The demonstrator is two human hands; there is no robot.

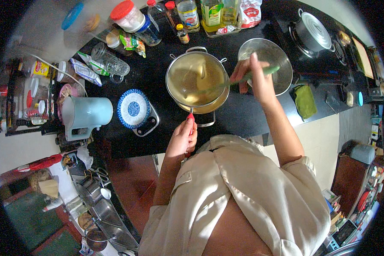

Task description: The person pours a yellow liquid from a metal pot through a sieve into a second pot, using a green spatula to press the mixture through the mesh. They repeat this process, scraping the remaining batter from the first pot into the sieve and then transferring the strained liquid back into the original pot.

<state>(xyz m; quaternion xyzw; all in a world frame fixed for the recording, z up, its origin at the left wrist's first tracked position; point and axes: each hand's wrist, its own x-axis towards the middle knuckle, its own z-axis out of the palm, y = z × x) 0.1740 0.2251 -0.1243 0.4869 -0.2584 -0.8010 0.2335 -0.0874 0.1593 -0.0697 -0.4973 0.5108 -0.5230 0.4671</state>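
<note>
My left hand (184,138) is closed around the red handle (191,118) of a round sieve (168,83). The sieve lies over a steel pot (209,118) whose loop handles show at front and back. Pale yellowish liquid or batter, with a thicker streak, sits in the sieve. My right hand (258,79), slightly blurred, grips a green long-handled utensil (272,69). Its smeared far end reaches left over the sieve, too blurred to name its kind. Beneath my right hand stands a wide steel bowl (281,64), partly hidden by it.
To the left are a blue-patterned plate (133,109) on a small scale (151,121), a pale blue pitcher (87,117) and a glass mug (115,66). Bottles (187,17) and jars line the back. A green cloth (304,102) and a lidded pot (313,32) are right.
</note>
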